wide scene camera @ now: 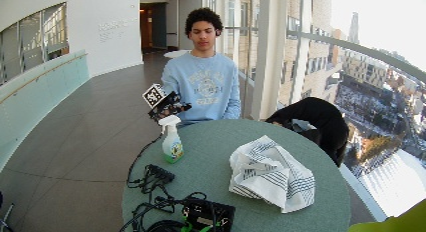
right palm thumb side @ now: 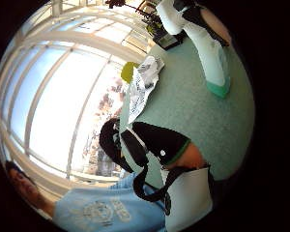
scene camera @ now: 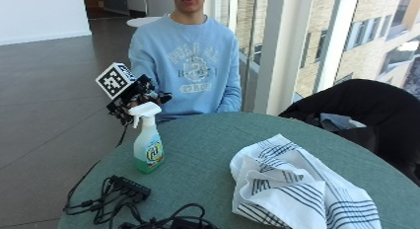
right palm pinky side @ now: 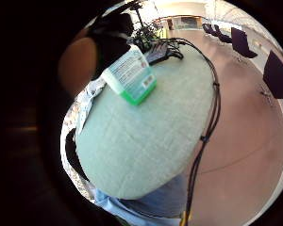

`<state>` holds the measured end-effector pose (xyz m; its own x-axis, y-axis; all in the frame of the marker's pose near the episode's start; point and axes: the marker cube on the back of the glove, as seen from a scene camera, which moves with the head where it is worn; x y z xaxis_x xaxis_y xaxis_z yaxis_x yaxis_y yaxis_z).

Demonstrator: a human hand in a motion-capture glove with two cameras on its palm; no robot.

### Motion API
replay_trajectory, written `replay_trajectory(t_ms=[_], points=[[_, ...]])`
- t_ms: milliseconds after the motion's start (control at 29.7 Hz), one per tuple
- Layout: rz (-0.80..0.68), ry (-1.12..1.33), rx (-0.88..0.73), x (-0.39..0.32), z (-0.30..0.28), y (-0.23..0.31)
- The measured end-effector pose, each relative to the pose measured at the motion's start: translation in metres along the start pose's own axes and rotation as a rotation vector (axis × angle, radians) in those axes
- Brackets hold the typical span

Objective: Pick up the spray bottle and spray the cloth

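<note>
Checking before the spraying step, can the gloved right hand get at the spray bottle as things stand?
Probably yes. The gloved right hand is right at the head of the spray bottle, which stands upright on the table with nothing between them.

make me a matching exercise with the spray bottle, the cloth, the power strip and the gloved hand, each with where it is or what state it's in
Things:
1. spray bottle
2. cloth
3. power strip
4. gloved right hand

Places or states:
A. crumpled, white with dark stripes
B. at the bottle's white spray head
C. black, near the table's front edge with cables
D. upright on the green table

Pairs: 1-D, 2-A, 3-C, 4-B
</note>
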<state>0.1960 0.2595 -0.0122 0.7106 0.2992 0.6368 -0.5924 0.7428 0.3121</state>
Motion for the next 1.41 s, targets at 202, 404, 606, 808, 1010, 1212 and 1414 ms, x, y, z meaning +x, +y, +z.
replay_trajectory(t_ms=[202,404,606,808,1010,1212,1414], points=[[0.101,-0.123,-0.023,0.024,0.017,-0.021],[0.143,-0.188,0.001,0.033,0.036,-0.042],[0.165,-0.22,0.017,0.036,0.054,-0.055],[0.13,-0.222,0.049,0.034,0.071,-0.068],[0.12,-0.212,0.075,0.034,0.084,-0.069],[0.055,-0.235,0.096,0.028,0.084,-0.076],[-0.043,-0.329,0.044,0.016,0.078,-0.079]])
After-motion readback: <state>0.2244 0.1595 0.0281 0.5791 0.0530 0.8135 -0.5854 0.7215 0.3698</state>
